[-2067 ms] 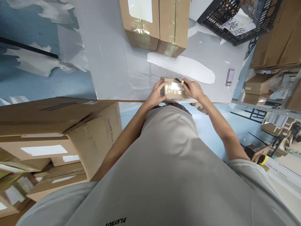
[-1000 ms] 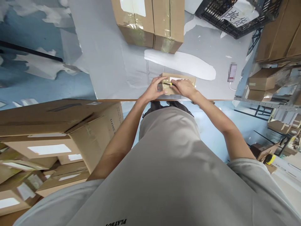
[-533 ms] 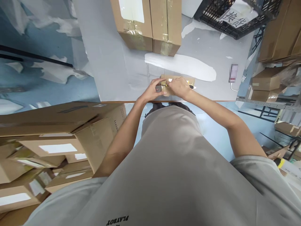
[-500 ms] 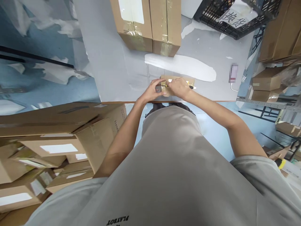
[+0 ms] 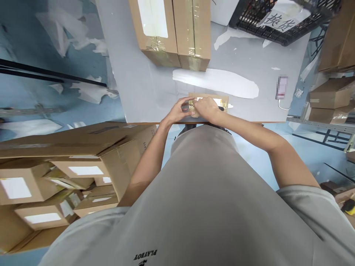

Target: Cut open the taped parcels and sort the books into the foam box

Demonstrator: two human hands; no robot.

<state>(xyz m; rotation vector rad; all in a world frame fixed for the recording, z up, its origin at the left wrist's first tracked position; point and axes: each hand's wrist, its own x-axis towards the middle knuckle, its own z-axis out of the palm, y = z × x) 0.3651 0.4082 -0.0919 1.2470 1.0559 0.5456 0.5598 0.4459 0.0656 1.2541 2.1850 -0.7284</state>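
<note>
A small taped cardboard box with a white label lies at the near edge of the grey table. My left hand grips its left end, thumb on the near side and fingers on the far side. Over the top of the box, near that left end, my right hand is closed. A small dark object sticks out from under the right hand; its kind is hidden by the fingers. Clear yellowish tape covers parts of the box.
Two tall cardboard boxes stand at the table's far side. A black plastic crate with a handwritten sheet sits far right. A white paper strip lies beyond the small box. A large open carton holding several boxes is at my left.
My right hand has moved slightly left and nearer over the small box. The left hand keeps its hold on the left end. The whole view has shifted a little.
</note>
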